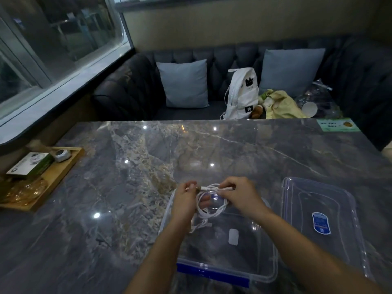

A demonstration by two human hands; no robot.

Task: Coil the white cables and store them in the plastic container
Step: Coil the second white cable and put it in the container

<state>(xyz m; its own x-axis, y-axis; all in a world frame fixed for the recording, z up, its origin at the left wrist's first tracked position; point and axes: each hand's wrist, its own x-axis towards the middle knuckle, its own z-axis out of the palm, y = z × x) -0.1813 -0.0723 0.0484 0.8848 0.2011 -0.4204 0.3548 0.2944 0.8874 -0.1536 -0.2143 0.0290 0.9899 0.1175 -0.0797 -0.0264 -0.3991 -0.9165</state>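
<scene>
the left hand [184,198] and the right hand [239,195] both pinch a thin white cable [209,206], gathered into a loose coil between them. each hand closes its fingertips on a straight run across the top of the coil, and the rest hangs below the fingers. directly under both hands sits the clear rectangular plastic container [263,259] with a blue clip, open. its transparent lid [347,209] lies flat to the right of the right hand on the grey marble table [127,187].
</scene>
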